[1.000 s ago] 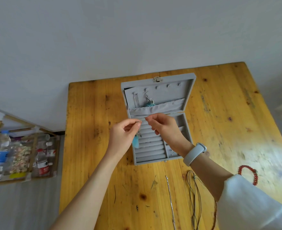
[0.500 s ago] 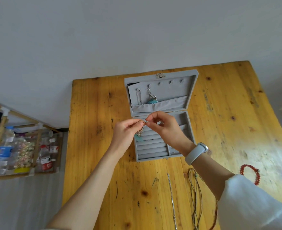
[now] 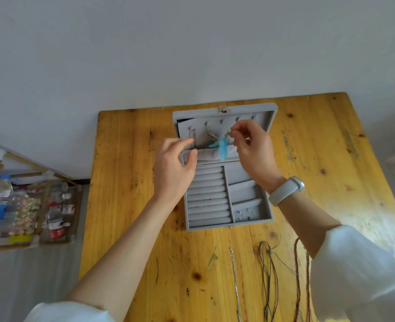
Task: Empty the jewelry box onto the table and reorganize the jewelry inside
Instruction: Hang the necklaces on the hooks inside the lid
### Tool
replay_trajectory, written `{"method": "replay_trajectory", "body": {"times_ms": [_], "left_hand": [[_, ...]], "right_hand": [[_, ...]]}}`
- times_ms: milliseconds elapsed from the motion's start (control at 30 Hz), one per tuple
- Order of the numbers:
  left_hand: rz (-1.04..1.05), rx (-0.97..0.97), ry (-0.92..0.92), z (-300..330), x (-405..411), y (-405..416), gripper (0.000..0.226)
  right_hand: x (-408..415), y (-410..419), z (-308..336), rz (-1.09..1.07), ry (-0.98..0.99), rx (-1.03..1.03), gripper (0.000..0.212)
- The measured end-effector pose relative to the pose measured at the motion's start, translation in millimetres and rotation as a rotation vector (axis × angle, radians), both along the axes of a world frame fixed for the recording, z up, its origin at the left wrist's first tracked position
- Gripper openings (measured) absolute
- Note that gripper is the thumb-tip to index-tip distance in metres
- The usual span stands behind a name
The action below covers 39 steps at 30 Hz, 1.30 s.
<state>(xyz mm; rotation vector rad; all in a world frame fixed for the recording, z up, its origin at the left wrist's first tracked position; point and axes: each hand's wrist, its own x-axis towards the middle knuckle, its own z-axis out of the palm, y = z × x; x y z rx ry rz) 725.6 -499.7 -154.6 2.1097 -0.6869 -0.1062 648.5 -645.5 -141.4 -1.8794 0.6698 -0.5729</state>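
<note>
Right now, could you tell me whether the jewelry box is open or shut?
Open: the jewelry box has its lid swung back on the table, hooks and ring rolls exposed.

We see the right hand pinching a blue-tasselled earring at the jewelry box lid. The left hand hovers beside it, fingers relaxed.

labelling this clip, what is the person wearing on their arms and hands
Both arms wear white sleeves pushed up past the forearm. The right wrist carries a pale grey band with a rounded oblong face. The left hand and right hand are bare; no rings or gloves show.
</note>
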Motion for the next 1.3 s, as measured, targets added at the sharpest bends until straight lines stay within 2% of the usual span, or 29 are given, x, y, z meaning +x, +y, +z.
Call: {"method": "replay_trajectory", "body": {"times_ms": [67, 167, 300, 433, 633, 933, 1200, 1300], "left_hand": [[0.077, 0.005, -0.168, 1, 5, -9, 0.03], [0.193, -0.019, -0.244, 3, 11, -26, 0.053], [0.17, 0.001, -0.17, -1, 21, -45, 0.092], [0.179, -0.078, -0.055, -15, 21, -52, 0.11], [0.258, -0.272, -0.01, -30, 16, -62, 0.113], [0.301, -0.298, 0.093, -38, 8, -73, 0.117], [0.132, -0.306, 0.202, -35, 14, -50, 0.097], [0.133, -0.308, 0.228, -37, 17, -44, 0.087]], "right_hand": [[4, -10, 6, -0.034, -0.014, -0.096, 0.009], [8, -17, 12, -0.096, -0.066, -0.121, 0.011], [14, -12, 7, -0.138, -0.075, -0.04, 0.012], [21, -4, -4, -0.144, -0.051, 0.016, 0.01], [25, -4, -14, -0.17, -0.067, -0.101, 0.012], [17, -10, -13, -0.157, -0.09, 0.007, 0.013], [20, -6, -15, -0.145, -0.072, -0.024, 0.014], [24, -3, -17, -0.128, -0.077, -0.062, 0.013]]}}
